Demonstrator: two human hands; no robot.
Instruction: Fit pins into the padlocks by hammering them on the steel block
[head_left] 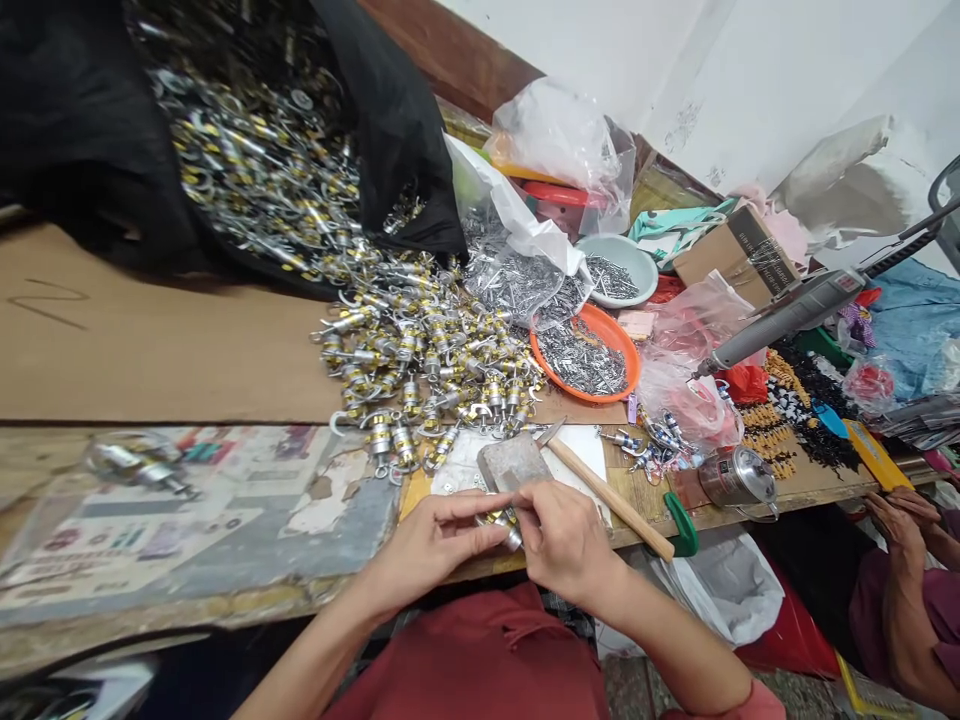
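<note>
Near the table's front edge my left hand (442,535) and my right hand (566,540) are closed on a small silver-and-yellow metal hook fitting (504,520) between them. My fingers cover much of it. Just beyond my fingertips is a grey metal block (514,463). A hammer with a wooden handle (615,498) lies slanting to the right of the block. Past it spreads a heap of similar silver-and-yellow hook fittings (435,345). One more fitting (146,465), blurred, lies apart on the left of the table.
A black sack (405,130) spills fittings at the back left. An orange bowl (636,372) and a pale bowl (646,270) hold small metal pins. A grey power tool (787,315) hangs at the right. A metal mug (739,475) stands near the edge; another person's hands (896,515) are far right.
</note>
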